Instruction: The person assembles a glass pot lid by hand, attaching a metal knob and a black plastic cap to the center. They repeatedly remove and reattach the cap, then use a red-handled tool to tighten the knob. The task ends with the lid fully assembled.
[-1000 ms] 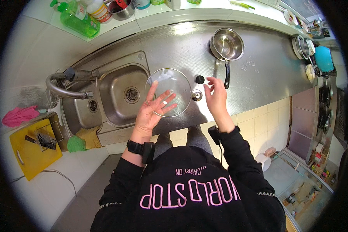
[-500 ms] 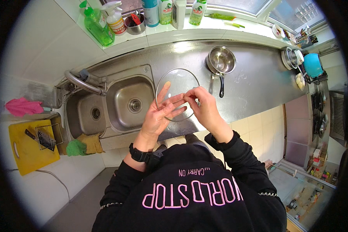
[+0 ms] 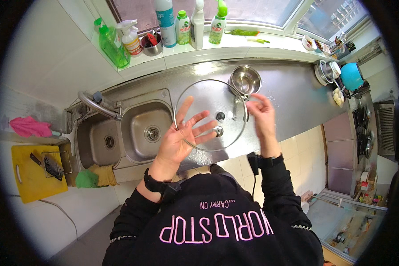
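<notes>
A round clear glass lid with a thin metal rim [image 3: 210,80] is held up over the steel counter. My left hand [image 3: 178,137] supports it at its left side, fingers spread and seen partly through the glass. Near the lid's middle a small black knob [image 3: 220,116] shows, with a round metal piece [image 3: 218,131] just below it. My right hand [image 3: 264,119] is at the lid's right edge with fingers bent and smeared by motion; whether it touches the rim is unclear. Behind the lid stands a steel saucepan [image 3: 246,79], its handle partly covered by lid and hand.
Left of my hands lies a double sink [image 3: 146,116] with a curved tap [image 3: 95,104]. Bottles, including a green one [image 3: 112,46], line the window ledge. Stacked bowls [image 3: 326,72] stand far right. A yellow cutting board [image 3: 35,177] with a knife is at the left.
My right hand has moved from the lid's middle toward its right edge. The lid looks larger and farther right, overlapping the saucepan. My left fingers remain spread beneath it.
</notes>
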